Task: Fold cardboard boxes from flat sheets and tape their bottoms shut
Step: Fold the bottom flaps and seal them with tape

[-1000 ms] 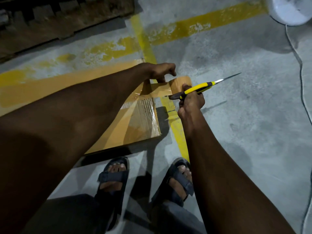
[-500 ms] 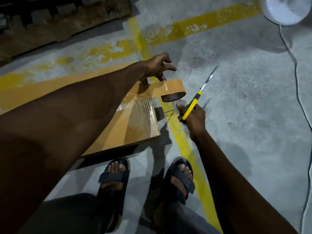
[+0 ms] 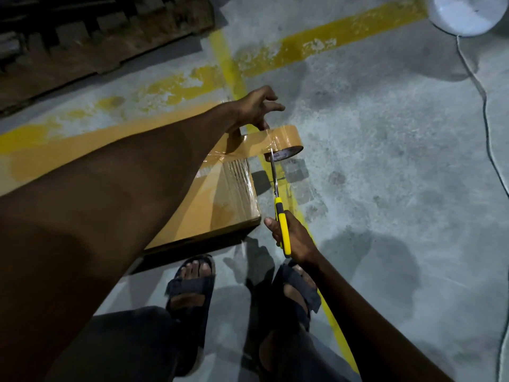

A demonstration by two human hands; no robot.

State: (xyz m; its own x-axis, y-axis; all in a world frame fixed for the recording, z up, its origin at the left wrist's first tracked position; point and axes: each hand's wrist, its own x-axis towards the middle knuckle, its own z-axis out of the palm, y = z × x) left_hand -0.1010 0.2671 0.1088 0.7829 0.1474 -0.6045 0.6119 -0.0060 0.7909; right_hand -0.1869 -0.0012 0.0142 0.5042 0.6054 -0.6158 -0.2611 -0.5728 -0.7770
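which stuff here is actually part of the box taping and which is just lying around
In use: cardboard box, tape roll held by the left hand, utility knife in the right hand, blade at the tape.
Lying about: wooden pallet, white round object, cable, yellow floor lines.

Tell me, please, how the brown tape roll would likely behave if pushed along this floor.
The tape roll is a round ring, so on edge it would probably roll across the concrete floor. It seems light and stiff: the left hand alone holds it up. Its strip, stuck to the box, would likely tug it back.
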